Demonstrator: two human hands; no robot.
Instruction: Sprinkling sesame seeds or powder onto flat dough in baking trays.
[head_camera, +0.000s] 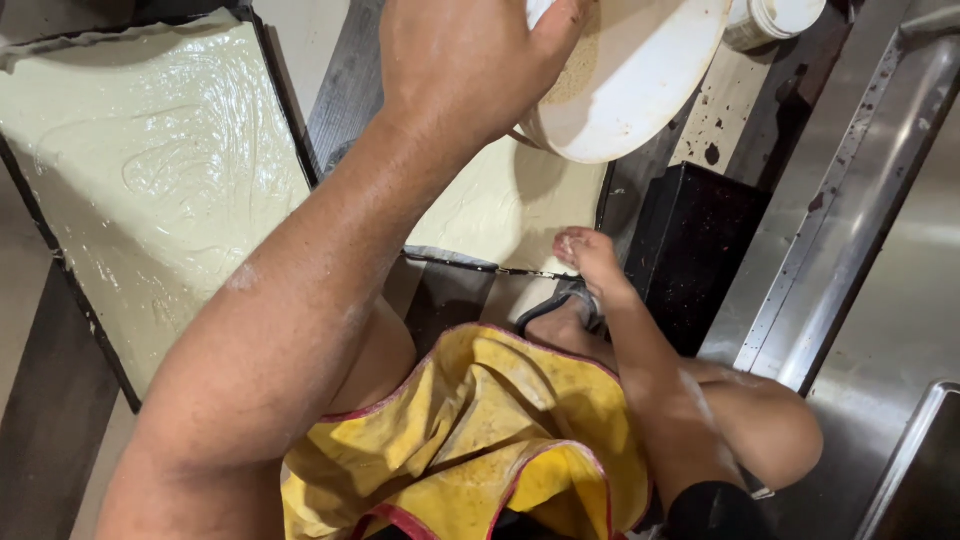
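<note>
Head view, looking straight down past the person's own arms and knees. Left hand (465, 65) is clenched on the rim of a round white bowl (640, 80), thumb hooked over the edge, holding it tipped so that the pale grainy contents inside show just beside the thumb. Right hand (590, 258) hangs lower and nearer the body, fingers bunched and dusted with pale residue; it holds nothing that can be seen, and whether the fingertips touch the tray edge beneath them cannot be told. Under the bowl and between the two hands lies a dark-rimmed tray (500, 205) filled with smooth cream-coloured batter. To the left of the left forearm sits a larger tray (150, 170) of the same batter, its surface glossy and marked with swirls. A black block (690, 250) stands just right of the right hand, and a stainless steel surface (880, 250) with a raised edge extends farther right. A white lidded container (775, 18) sits beyond the bowl. A yellow apron (470, 440) with red trim drapes below both hands.
</note>
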